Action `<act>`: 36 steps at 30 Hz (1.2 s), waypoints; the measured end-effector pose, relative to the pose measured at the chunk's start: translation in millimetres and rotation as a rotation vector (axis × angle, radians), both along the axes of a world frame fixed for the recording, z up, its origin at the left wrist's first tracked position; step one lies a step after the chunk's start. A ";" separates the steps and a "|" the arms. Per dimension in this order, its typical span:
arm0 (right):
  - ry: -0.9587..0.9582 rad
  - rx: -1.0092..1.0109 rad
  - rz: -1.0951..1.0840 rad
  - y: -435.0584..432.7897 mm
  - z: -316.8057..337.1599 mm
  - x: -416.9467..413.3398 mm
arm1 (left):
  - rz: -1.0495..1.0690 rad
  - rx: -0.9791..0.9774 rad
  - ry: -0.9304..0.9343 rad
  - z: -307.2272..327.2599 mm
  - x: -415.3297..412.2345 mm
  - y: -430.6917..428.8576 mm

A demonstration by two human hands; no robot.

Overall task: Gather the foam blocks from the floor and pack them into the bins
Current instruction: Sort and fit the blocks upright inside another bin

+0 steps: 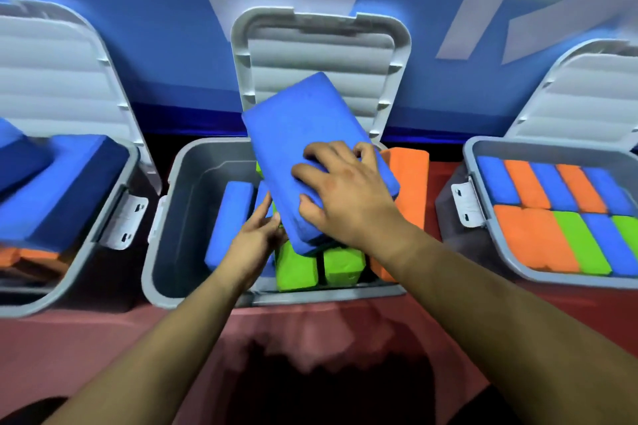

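A blue block [297,121] is tilted above the middle bin [162,217], its near end lowest. The right hand [345,193] lies spread on its top face, fingertips curled over the right edge, gripping it. The left hand [253,238] reaches in at the block's near left corner; its fingers go out of sight underneath, so I cannot tell whether they hold anything. Inside the bin, more blue blocks [229,217] stand on edge at the left, green blocks [297,269] at the near side and an orange block [409,176] at the right. Its lid [321,55] leans open against the blue wall [155,55]. The left bin [100,217] holds big blue blocks over orange ones. The right bin [469,155] is packed in two rows of blue, orange and green. All three stand on a red floor [86,355].
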State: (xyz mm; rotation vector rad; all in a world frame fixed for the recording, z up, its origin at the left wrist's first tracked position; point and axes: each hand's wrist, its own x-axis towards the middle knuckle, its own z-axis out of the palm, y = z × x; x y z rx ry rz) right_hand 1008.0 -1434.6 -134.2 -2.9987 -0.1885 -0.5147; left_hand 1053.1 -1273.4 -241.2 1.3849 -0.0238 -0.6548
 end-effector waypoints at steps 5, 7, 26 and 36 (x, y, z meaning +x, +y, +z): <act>0.037 0.031 -0.353 -10.8 -7.4 -1.0 | 0.004 0.095 -0.115 18.6 22.6 3.6; 0.106 -0.004 -0.419 -10.7 -10.2 -3.7 | -0.040 0.100 -0.094 19.0 20.2 0.0; 0.092 0.258 -0.372 -7.9 15.6 15.6 | 0.022 0.083 -0.272 37.0 43.3 -19.6; -0.281 0.437 -0.076 82.9 18.6 15.1 | -0.025 0.097 -0.152 40.3 62.3 51.2</act>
